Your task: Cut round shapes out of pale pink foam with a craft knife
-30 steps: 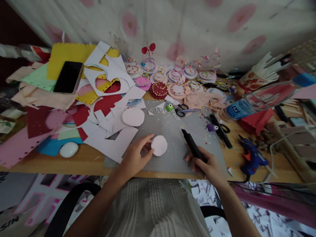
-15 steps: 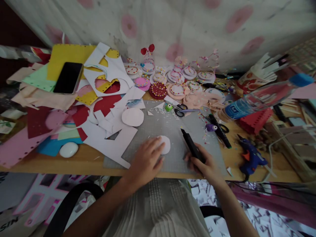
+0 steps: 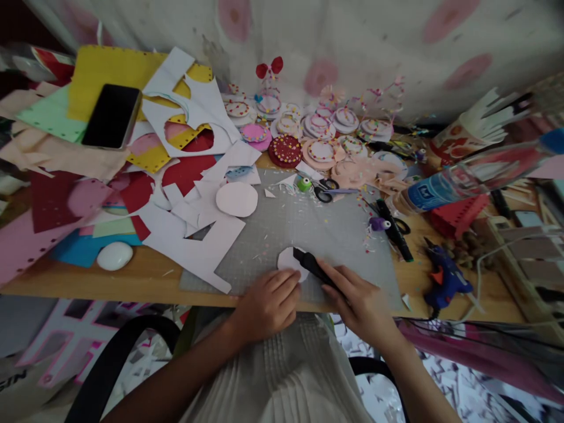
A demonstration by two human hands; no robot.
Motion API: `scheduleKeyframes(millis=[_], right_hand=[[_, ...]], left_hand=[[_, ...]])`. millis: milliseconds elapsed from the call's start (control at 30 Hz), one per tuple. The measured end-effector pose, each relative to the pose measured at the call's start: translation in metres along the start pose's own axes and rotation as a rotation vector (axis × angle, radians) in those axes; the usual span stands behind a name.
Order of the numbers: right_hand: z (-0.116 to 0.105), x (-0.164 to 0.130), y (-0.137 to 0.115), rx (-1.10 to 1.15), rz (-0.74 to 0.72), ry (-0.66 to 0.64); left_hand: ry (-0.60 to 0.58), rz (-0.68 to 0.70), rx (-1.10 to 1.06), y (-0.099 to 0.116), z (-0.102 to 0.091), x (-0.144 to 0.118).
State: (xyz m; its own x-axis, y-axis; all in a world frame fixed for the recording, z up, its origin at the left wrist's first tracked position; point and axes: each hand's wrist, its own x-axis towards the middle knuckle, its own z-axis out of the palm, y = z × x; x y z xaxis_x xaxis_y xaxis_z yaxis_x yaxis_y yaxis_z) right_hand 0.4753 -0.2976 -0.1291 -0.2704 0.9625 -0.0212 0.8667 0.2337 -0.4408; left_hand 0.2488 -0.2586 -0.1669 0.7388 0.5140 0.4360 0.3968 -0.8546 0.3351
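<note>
White disc (image 3: pixel 285 258) at 6 o'clock on grey mat (image 3: pixel 352 249); left hand (image 3: pixel 269 302) over disc's 6 o'clock edge, cannot tell if pinching; right hand (image 3: pixel 363 299) grips black tool (image 3: pixel 311 264), tip near disc's 12 o'clock; light left-hand pressure could let disc skid

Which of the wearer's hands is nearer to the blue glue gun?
Right. The right hand, with a black tool in its grip, is left of the glue gun; the left hand is farther left, at the white disc.
</note>
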Motion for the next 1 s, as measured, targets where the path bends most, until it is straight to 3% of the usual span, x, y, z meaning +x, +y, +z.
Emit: scheduleKeyframes(millis=[300, 800, 1000], right_hand=[[0.0, 0.015, -0.007, -0.161, -0.113, -0.125], [-0.008, 0.02, -0.012, -0.257, -0.08, -0.071], [-0.01, 0.02, -0.013, -0.214, -0.093, -0.149]], left_hand=[[0.12, 0.014, 0.091, 0.003, 0.007, -0.005], [0.083, -0.055, -0.002, 0.004, 0.002, -0.002], [0.07, -0.056, -0.006, 0.004, 0.003, -0.003]])
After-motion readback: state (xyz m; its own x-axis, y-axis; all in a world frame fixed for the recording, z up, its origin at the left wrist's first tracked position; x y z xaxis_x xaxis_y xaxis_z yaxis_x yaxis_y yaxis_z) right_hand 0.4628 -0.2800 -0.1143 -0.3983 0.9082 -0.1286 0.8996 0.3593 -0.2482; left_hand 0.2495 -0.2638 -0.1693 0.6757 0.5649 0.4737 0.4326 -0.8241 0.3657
